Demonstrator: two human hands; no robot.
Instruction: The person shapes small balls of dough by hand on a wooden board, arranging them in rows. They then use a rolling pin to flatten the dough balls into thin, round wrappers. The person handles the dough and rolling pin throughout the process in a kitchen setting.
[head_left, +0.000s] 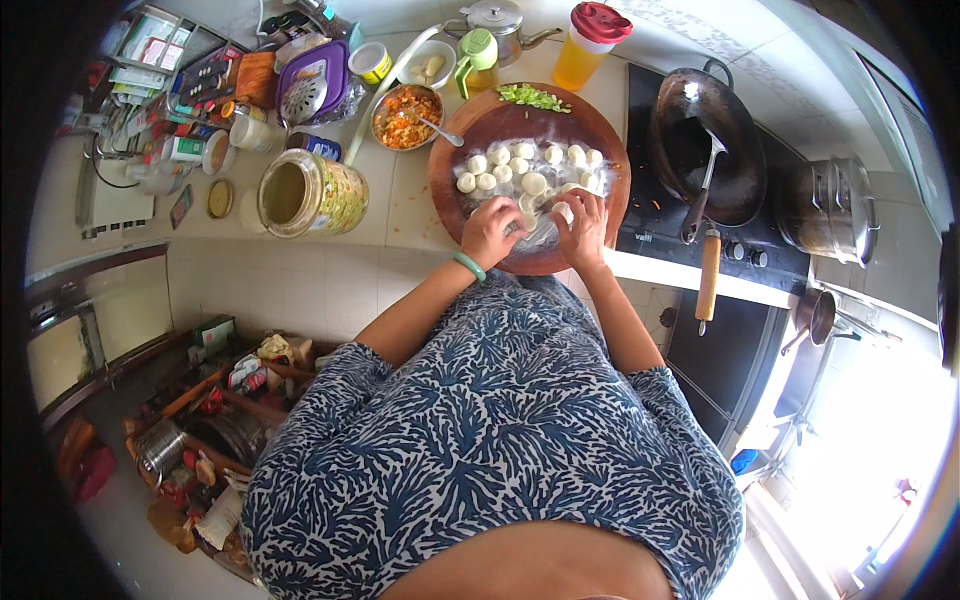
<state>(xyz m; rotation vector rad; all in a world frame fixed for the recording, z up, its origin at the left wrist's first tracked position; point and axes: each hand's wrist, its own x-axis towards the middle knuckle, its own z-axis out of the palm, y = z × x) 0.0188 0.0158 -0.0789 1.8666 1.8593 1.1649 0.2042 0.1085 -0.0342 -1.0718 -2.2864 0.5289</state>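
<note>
A round wooden board (551, 261), dusted with flour, bears several small pieces of white dough (534, 184) beyond my hands. My left hand (493, 229), with a green bangle at its wrist, is low over the board with bent fingers beside a dough piece; whether it grips that piece is unclear. The fingers of my right hand (585, 226) close around a white lump of dough (562, 213). Chopped green vegetable (534, 97) lies at the board's far edge. Left of the board, a metal bowl of orange and yellow filling (405, 116) has a spoon in it.
A wok (709, 146) with a spatula stands on the black cooktop (637, 97) at right, near a steel pot (829, 210). A large glass jar (313, 193) is at left. Behind the board are an oil pitcher (478, 64) and a red-lidded jug (589, 49).
</note>
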